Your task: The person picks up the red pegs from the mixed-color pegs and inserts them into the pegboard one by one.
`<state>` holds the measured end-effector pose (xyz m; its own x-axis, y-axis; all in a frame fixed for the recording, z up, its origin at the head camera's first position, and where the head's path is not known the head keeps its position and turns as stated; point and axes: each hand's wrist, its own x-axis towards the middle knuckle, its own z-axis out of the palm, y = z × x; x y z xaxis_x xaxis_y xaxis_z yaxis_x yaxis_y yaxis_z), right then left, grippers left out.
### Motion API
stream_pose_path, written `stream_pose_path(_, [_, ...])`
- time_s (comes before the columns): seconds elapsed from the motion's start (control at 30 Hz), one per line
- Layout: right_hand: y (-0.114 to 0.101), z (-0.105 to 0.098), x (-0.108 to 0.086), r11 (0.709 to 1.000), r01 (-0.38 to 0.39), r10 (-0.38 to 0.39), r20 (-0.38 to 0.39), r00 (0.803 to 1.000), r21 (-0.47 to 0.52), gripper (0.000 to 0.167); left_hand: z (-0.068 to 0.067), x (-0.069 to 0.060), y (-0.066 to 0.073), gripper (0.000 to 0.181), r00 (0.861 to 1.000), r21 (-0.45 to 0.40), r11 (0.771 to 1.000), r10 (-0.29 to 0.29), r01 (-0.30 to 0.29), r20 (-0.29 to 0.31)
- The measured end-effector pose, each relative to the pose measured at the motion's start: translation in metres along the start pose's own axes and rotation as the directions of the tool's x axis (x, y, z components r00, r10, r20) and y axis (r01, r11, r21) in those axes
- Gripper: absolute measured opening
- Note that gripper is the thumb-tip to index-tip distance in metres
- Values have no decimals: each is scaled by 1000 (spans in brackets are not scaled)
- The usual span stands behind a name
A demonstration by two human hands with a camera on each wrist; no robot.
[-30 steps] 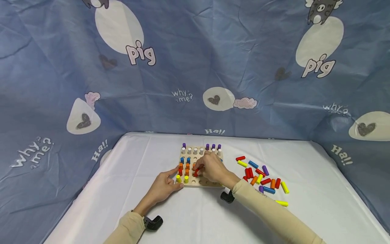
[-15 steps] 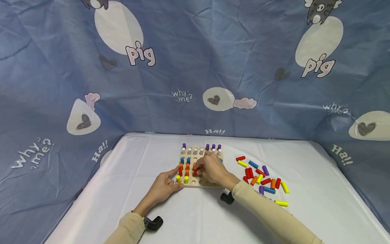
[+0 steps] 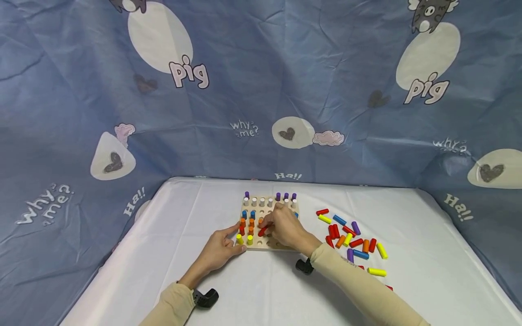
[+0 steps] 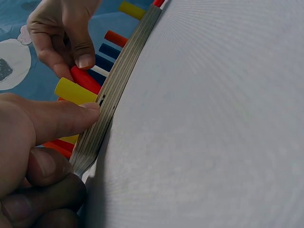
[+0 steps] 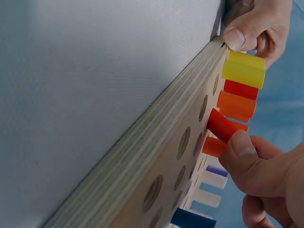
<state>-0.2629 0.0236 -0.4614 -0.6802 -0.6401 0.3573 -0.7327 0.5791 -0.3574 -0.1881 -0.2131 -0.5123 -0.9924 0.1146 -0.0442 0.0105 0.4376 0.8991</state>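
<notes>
A wooden pegboard (image 3: 267, 248) with rows of holes lies on the white table, its coloured pegs standing by colour. My left hand (image 3: 217, 250) holds its near left corner, with the thumb at the front edge beside a yellow peg (image 4: 73, 90). Over the board's middle, my right hand (image 3: 286, 228) pinches a red peg (image 5: 221, 124) between thumb and fingers. That peg leans, its lower end at the board's surface near an orange peg (image 5: 213, 146); whether it has entered a hole I cannot tell. The right hand covers part of the board in the head view.
Loose red, yellow, blue, orange and purple pegs lie scattered right of the board, among them a blue peg (image 3: 339, 220) and a yellow peg (image 3: 377, 272). The right sleeve (image 3: 346, 276) passes close by them. A patterned blue cloth (image 3: 261, 90) hangs behind the table.
The red peg in my right hand leans over more than half a second ago. My right forearm has shifted slightly, uncovering more red pegs near it. My left hand stays put.
</notes>
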Motion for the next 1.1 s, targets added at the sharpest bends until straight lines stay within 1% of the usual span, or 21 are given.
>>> stream_pose_path(0.17, [-2, 1, 2, 998, 55, -55, -3, 998, -29, 12, 0, -1, 0, 80, 1000, 3, 1000, -7, 7, -2])
stream_pose_path(0.3, [-4, 4, 4, 996, 85, -85, 8, 996, -37, 12, 0, -1, -1, 80, 1000, -5, 1000, -5, 5, -2])
stream_pose_path(0.43, [-6, 7, 5, 995, 83, -82, 20, 996, -48, 14, 1, 0, -1, 80, 1000, -8, 1000, -8, 8, 4])
stream_pose_path(0.6, [-9, 5, 8, 997, 73, -72, 26, 997, -39, 12, 1, 0, -1, 81, 1000, 3, 1000, -3, 3, -1])
stream_pose_path(0.73, [-12, 4, 12, 995, 83, -82, 19, 996, -47, 23, -1, -1, 1, 81, 1000, 5, 1000, 2, -2, -3])
stream_pose_path(0.9, [-19, 8, 14, 994, 95, -94, 16, 995, -61, 23, -2, 0, 0, 80, 1000, 0, 1000, 2, -2, 7])
stream_pose_path(1.0, [-21, 12, 16, 990, 124, -123, 19, 992, -71, 20, -1, 0, -1, 80, 1000, 2, 1000, 2, -2, 5])
stream_pose_path(1.1, [-22, 16, 17, 980, 176, -174, 29, 984, -97, 17, -1, -1, 0, 81, 1000, -7, 1000, -3, 3, 4])
